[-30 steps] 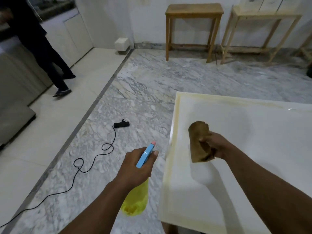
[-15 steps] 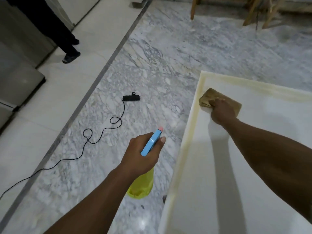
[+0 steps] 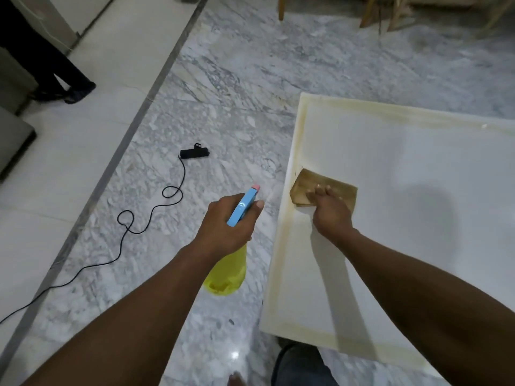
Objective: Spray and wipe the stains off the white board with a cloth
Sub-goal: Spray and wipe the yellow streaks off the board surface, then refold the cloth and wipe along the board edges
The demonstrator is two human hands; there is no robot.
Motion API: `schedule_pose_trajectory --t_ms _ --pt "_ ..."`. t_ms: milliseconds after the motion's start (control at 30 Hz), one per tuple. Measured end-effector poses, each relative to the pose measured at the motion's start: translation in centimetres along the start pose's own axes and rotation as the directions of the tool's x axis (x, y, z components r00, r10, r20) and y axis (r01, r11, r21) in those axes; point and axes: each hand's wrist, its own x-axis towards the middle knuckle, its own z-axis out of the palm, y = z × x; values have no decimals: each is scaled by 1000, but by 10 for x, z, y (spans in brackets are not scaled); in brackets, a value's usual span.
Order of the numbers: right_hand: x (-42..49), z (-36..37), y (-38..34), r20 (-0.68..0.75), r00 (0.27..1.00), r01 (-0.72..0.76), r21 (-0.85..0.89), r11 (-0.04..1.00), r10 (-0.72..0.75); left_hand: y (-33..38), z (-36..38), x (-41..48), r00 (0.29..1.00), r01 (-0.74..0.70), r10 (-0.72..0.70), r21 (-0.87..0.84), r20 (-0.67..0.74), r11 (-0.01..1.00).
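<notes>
right hand (image 3: 330,211) presses flat on brown cloth (image 3: 324,190) near left edge of white board (image 3: 404,218) | left hand (image 3: 227,221) grips spray bottle (image 3: 230,271) above marble floor (image 3: 237,93)

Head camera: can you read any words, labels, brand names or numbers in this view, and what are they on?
No text can be read in this view.
Spray bottle: no label shows on its yellow body or blue head.
White board: no writing, only yellowish stains along the edges.
Black plug block on the floor: a small pale mark, too small to read.
</notes>
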Motion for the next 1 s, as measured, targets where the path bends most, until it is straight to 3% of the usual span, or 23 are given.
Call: schedule_pose_trajectory --t_ms 333,467,567,667,767,867,1000 --pt "-187 64 -42 67 995 -69 -20 997 70 -31 -33 -111 997 -67 68 -33 26 997" --pt "-215 56 -52 79 988 -136 25 990 134 -51 -53 -152 997 -59 61 -42 36 997" --pt "-221 10 -61 212 953 -279 326 903 218 -57 -70 -166 996 -81 83 -44 40 996" --pt "-233 -44 -68 369 900 -435 721 539 234 -55 -84 -160 993 -113 114 -33 33 993" --pt "-245 -87 -71 432 891 -445 892 81 140 -45 -92 -141 989 -141 142 -34 41 989" --pt "-251 -112 -78 396 916 -348 857 -381 54 -32 -91 -111 983 -171 171 -11 63 985" --pt "-237 -99 -87 258 958 -77 654 -753 125 -12 -81 -69 971 -210 207 8 120 978"
